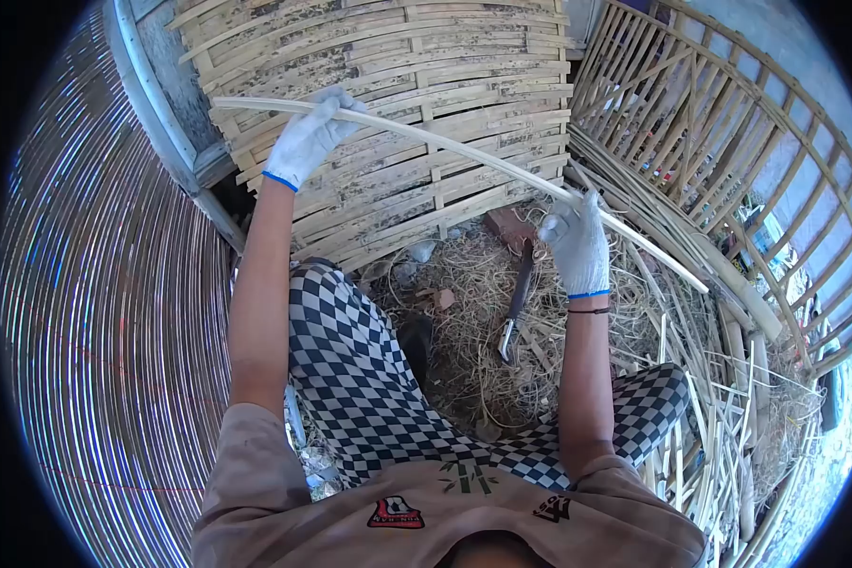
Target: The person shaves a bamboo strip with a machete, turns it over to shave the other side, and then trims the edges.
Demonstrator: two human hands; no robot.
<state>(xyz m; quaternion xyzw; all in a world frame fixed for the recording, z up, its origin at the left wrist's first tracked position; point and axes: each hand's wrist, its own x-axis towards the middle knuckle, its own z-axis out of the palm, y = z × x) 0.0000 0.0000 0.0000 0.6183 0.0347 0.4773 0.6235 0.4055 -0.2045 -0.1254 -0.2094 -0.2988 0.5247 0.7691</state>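
Note:
A long, pale, slightly bowed bamboo strip (464,150) runs from upper left to lower right across both hands. Near its left end, my left hand (314,138), in a white glove with a blue cuff, is closed around it. My right hand (576,244), gloved the same way, grips the strip toward its right end, with thumb and fingers pressed together. Both ends of the strip stick out past the hands. Behind it stands a woven bamboo panel (388,57). Below, a dark blade with a handle (516,308) lies on the ground.
Fibrous shavings (473,275) cover the ground between the checkered legs (350,350). A reddish block (509,227) sits by the panel's lower edge. Bamboo strips (719,417) are piled at the right, below a slatted bamboo fence (729,104). Ridged sheeting (114,284) fills the left side.

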